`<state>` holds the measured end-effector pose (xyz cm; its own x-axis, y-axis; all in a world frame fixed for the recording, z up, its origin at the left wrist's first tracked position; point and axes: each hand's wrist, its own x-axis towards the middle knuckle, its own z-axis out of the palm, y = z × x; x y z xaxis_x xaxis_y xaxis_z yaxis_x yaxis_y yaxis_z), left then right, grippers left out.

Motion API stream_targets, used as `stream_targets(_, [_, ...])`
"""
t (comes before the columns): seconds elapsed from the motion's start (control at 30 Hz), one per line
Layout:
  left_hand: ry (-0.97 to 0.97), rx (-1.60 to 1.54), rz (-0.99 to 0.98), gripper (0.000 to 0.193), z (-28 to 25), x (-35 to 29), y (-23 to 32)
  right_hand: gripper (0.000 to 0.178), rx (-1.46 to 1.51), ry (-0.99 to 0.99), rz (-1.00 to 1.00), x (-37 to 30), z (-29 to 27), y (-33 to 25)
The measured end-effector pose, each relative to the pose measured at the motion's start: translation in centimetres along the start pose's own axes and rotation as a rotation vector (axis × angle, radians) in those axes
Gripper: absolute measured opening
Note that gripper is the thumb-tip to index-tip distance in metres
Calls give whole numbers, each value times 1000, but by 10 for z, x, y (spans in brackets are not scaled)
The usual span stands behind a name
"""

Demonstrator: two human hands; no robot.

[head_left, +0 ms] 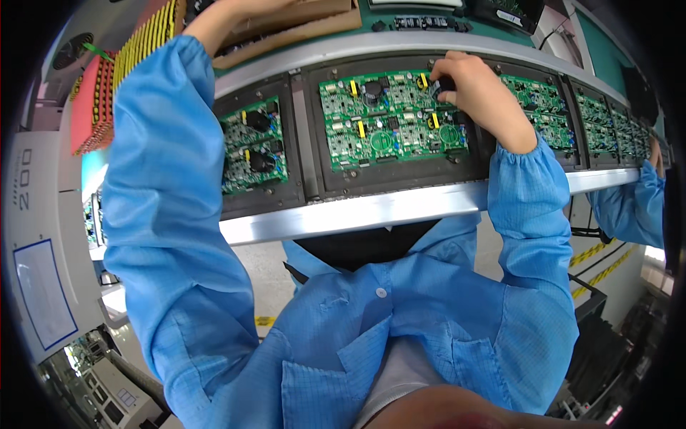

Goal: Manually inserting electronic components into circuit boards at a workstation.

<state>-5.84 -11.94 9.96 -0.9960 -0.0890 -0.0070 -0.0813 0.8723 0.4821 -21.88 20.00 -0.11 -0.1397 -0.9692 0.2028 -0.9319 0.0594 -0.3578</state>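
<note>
My right hand [468,82] is over the upper right part of a green circuit board panel [404,121]. Its thumb and fingers are closed on a black round component [444,87], partly covered by the fingers. A similar black round component [373,91] stands at the upper left of this panel. Two bare round outlines show in its lower row. At the top edge, my left hand [239,8] reaches over an open cardboard box [300,32]; its fingers are out of the picture. To the left lies another panel [254,146], with black round components in place.
Dark carrier trays [400,177] line a conveyor with a metal front rail [343,216]. More panels [539,107] continue rightward, where another person's blue sleeve [632,207] shows. Pink and yellow racks [93,107] stand at left. Black parts [423,23] lie on the green bench behind.
</note>
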Motion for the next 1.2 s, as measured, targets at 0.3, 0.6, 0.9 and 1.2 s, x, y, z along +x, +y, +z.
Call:
stream_targets(0.3, [-71, 3, 141, 42, 1, -7, -25, 28, 116, 266, -79, 1, -25, -11])
stream_targets(0.6, [245, -657, -48, 29, 45, -16, 49, 37, 373, 665, -217, 9, -20, -26])
stream_targets(0.9, [67, -1409, -188, 30, 128, -28, 102, 39, 460, 402, -270, 7, -23, -30])
stream_targets(1.2, [368, -906, -122, 51, 148, -88, 119, 43, 537, 264, -285, -1, -45, -29])
